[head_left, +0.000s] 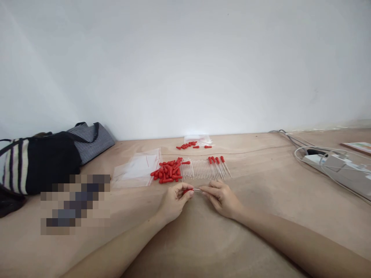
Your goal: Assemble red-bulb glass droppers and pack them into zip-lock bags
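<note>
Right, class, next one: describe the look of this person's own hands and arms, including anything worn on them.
The left hand and right hand are both ungloved. The left forearm and right forearm are bare, with no sleeve in view. No watch or bracelet shows on either wrist. No ring can be made out, though the fingers are small and partly hidden.

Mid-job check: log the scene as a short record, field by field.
Left hand: grips red bulb
Right hand: grips thin clear tube
Tube fully in bulb: cannot tell
Bulb pile: left of tube row
Row's right end: some tubes red-capped
Plastic bags: left of pile
Behind row: more loose bulbs
</note>
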A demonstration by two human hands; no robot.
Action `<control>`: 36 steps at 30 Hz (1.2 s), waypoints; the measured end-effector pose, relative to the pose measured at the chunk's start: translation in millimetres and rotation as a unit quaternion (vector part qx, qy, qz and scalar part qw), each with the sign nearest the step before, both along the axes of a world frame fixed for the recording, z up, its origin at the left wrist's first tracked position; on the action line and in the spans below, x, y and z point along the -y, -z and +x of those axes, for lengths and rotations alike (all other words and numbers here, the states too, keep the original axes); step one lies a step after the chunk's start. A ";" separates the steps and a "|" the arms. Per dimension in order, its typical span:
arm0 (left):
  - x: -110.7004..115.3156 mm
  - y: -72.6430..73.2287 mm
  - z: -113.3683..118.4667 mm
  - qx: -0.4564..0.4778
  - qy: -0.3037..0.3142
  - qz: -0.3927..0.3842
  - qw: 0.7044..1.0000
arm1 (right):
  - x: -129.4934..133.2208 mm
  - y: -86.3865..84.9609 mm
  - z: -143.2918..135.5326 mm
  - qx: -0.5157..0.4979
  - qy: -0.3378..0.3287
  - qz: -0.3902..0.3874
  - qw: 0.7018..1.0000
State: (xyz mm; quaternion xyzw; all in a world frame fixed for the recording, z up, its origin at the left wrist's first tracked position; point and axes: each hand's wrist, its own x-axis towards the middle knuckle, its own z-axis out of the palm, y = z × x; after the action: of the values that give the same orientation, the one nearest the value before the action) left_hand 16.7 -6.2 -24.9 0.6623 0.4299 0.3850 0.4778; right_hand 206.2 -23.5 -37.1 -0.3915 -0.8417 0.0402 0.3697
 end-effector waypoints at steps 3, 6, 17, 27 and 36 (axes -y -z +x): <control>-0.3 3.0 -0.7 -0.011 0.001 0.017 1.000 | -1.2 -0.2 1.2 0.036 -0.006 0.036 0.999; -0.2 4.5 -0.8 -0.018 0.000 0.023 1.000 | -2.6 -2.0 3.0 0.065 -0.015 0.075 0.995; 0.9 7.8 0.1 -0.022 0.005 0.046 0.999 | -2.1 -6.9 2.2 0.062 -0.037 0.084 0.994; 1.7 14.4 -5.1 -0.091 0.020 0.142 0.986 | -0.5 -13.3 -2.6 0.041 -0.050 -0.026 0.998; -5.7 7.5 -10.6 -0.088 0.032 0.164 0.982 | -7.5 -17.2 14.8 0.059 -0.042 -0.053 0.996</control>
State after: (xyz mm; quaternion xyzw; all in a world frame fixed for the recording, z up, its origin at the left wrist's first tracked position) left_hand 6.1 -0.6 -32.4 0.7764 0.3803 0.3749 0.3347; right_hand 221.0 -16.1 -19.9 -0.3765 -0.8744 0.0769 0.2964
